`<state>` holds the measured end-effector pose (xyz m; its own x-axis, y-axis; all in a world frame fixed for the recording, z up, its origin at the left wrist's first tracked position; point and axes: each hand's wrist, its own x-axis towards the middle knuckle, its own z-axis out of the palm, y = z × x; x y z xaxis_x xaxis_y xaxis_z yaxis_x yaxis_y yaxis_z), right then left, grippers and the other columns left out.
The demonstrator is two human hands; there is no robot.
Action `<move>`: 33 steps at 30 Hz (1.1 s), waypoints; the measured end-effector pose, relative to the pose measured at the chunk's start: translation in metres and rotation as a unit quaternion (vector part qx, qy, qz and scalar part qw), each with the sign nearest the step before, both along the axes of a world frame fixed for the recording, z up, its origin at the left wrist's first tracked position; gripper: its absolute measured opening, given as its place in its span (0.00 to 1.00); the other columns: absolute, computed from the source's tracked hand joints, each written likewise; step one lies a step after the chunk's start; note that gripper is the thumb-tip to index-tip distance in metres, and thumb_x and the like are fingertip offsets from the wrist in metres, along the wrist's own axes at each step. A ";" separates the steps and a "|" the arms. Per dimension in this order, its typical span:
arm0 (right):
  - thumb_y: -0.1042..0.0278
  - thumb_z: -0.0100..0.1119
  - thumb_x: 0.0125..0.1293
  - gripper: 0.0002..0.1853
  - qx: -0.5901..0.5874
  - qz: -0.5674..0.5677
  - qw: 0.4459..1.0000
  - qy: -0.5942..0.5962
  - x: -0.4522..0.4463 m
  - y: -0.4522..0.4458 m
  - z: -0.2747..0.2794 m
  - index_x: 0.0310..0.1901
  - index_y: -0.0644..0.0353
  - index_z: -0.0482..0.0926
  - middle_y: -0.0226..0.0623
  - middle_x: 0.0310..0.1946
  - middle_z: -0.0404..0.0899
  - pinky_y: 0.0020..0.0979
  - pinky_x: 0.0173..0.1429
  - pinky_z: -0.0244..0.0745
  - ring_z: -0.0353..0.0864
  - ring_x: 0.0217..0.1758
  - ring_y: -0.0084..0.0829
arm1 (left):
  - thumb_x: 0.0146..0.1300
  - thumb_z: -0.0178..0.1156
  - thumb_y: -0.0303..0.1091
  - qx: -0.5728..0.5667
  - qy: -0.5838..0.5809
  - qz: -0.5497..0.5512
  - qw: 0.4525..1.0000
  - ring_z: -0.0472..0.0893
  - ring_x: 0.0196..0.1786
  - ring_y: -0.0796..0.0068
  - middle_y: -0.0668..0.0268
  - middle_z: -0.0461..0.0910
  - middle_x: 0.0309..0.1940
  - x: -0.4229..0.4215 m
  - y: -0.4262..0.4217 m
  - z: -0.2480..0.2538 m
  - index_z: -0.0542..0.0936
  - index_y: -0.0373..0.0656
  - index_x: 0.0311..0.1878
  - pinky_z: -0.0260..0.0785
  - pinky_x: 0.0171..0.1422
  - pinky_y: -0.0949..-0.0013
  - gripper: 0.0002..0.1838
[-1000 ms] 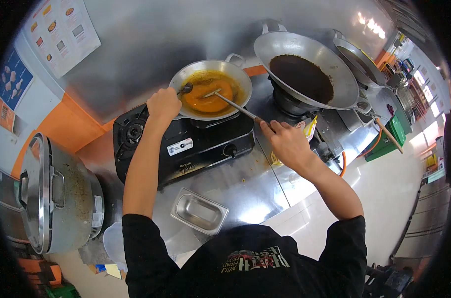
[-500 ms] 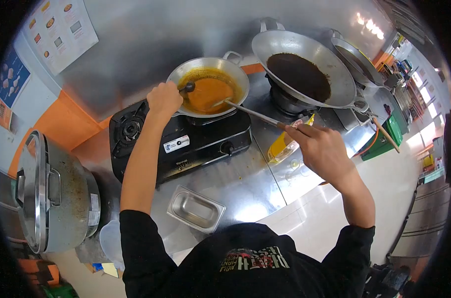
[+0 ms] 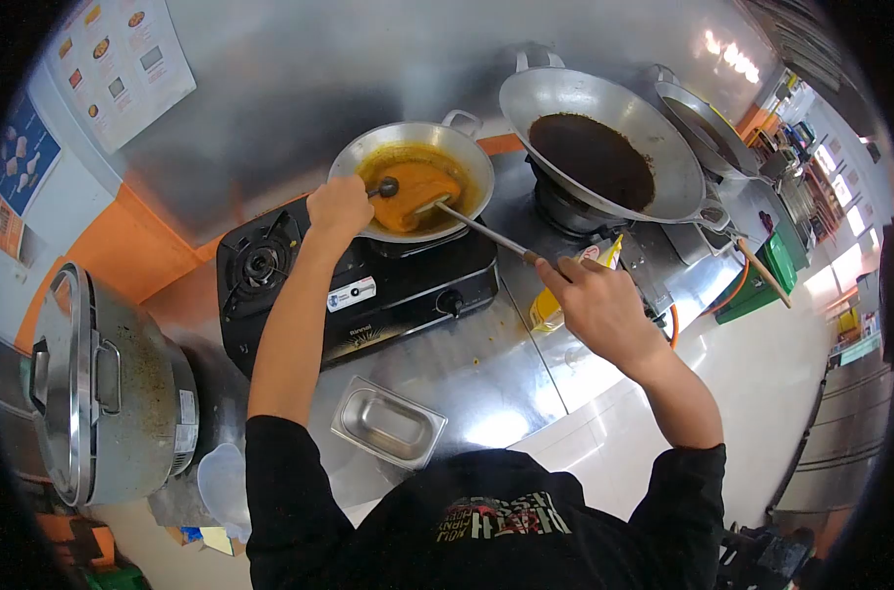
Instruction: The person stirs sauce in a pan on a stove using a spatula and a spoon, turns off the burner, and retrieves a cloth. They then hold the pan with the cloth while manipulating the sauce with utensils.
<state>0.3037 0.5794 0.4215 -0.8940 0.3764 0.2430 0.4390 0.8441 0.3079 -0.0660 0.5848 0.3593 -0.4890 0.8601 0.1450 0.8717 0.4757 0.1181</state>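
An orange-brown sauce lies in a small metal wok on the right burner of a black gas stove. My right hand is closed around the handle end of a long metal ladle. The ladle's head dips into the sauce, partly covered by it. At the wok's left rim, my left hand is closed on a short black utensil with a rounded end, which hangs over the sauce. The fingers hide most of its handle, so I cannot tell its exact kind.
A large wok of dark liquid stands to the right, with another pan beyond it. A yellow packet lies below my right hand. Nearer me is a steel tray. A big lidded pot stands left.
The ladle head has shifted and swirled the sauce, while my right hand has come left and lower. My left hand has moved slightly right and down with the black utensil.
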 end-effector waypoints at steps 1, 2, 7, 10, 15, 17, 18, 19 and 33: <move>0.72 0.56 0.61 0.22 0.002 0.000 1.000 0.001 -0.003 0.001 -0.002 0.59 0.65 0.78 0.38 0.35 0.81 0.31 0.33 0.80 0.85 0.36 0.34 | 0.60 0.61 0.36 -0.001 0.002 -0.004 1.000 0.85 0.48 0.47 0.48 0.86 0.42 0.001 0.000 -0.001 0.86 0.41 0.43 0.77 0.53 0.49 0.12; 0.72 0.56 0.61 0.22 0.004 0.000 1.000 0.003 -0.007 0.002 -0.004 0.59 0.65 0.78 0.38 0.35 0.81 0.32 0.33 0.80 0.85 0.37 0.34 | 0.61 0.61 0.39 -0.002 0.004 -0.008 1.000 0.85 0.47 0.46 0.49 0.86 0.41 0.001 0.000 -0.002 0.87 0.42 0.42 0.77 0.52 0.48 0.13; 0.72 0.56 0.61 0.23 0.010 -0.002 1.000 0.019 -0.018 0.008 -0.022 0.59 0.65 0.77 0.38 0.36 0.81 0.32 0.33 0.81 0.85 0.38 0.34 | 0.62 0.60 0.41 -0.015 0.001 -0.028 1.000 0.85 0.45 0.46 0.48 0.86 0.40 0.009 -0.008 0.005 0.87 0.42 0.39 0.77 0.51 0.48 0.13; 0.72 0.57 0.60 0.23 0.012 -0.002 1.000 0.026 -0.020 0.007 -0.023 0.58 0.65 0.78 0.39 0.36 0.81 0.32 0.33 0.81 0.85 0.38 0.34 | 0.62 0.60 0.40 -0.015 0.000 -0.035 0.999 0.85 0.45 0.45 0.49 0.86 0.40 0.010 -0.011 0.012 0.87 0.42 0.39 0.77 0.51 0.48 0.13; 0.73 0.59 0.58 0.23 0.026 -0.013 0.999 0.023 -0.024 0.011 -0.032 0.57 0.66 0.78 0.38 0.37 0.82 0.32 0.33 0.82 0.85 0.38 0.33 | 0.59 0.62 0.36 -0.026 -0.022 -0.019 0.999 0.85 0.49 0.47 0.49 0.86 0.43 0.008 -0.017 0.023 0.86 0.40 0.44 0.77 0.53 0.48 0.13; 0.73 0.59 0.58 0.23 0.021 -0.015 0.999 0.030 -0.023 0.012 -0.032 0.57 0.66 0.78 0.39 0.37 0.82 0.32 0.34 0.82 0.85 0.39 0.33 | 0.59 0.62 0.35 -0.005 -0.010 -0.005 1.000 0.85 0.49 0.46 0.49 0.86 0.44 0.006 -0.017 0.019 0.86 0.40 0.44 0.76 0.53 0.47 0.13; 0.73 0.59 0.58 0.23 0.020 -0.016 0.999 0.034 -0.022 0.013 -0.032 0.57 0.66 0.78 0.39 0.37 0.82 0.32 0.34 0.82 0.85 0.39 0.33 | 0.59 0.61 0.35 0.005 -0.004 0.002 1.000 0.85 0.49 0.46 0.49 0.85 0.44 0.005 -0.017 0.017 0.86 0.40 0.44 0.76 0.53 0.47 0.13; 0.73 0.58 0.58 0.23 0.019 -0.013 0.999 0.035 -0.021 0.013 -0.031 0.57 0.66 0.78 0.38 0.37 0.81 0.32 0.34 0.82 0.85 0.39 0.34 | 0.59 0.61 0.35 0.010 -0.006 0.006 1.000 0.85 0.49 0.46 0.49 0.85 0.44 0.004 -0.017 0.015 0.85 0.40 0.44 0.76 0.53 0.47 0.13; 0.72 0.55 0.62 0.22 -0.011 -0.002 1.000 0.015 0.002 -0.006 -0.022 0.59 0.66 0.77 0.40 0.39 0.80 0.33 0.34 0.81 0.85 0.38 0.37 | 0.63 0.60 0.43 0.000 -0.005 -0.011 1.000 0.85 0.47 0.46 0.51 0.86 0.43 -0.002 0.000 -0.012 0.88 0.49 0.43 0.76 0.53 0.48 0.13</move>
<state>0.3054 0.5729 0.3991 -0.8848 0.3859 0.2610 0.4515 0.8486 0.2758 -0.0684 0.5851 0.3475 -0.4713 0.8707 0.1404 0.8808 0.4562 0.1268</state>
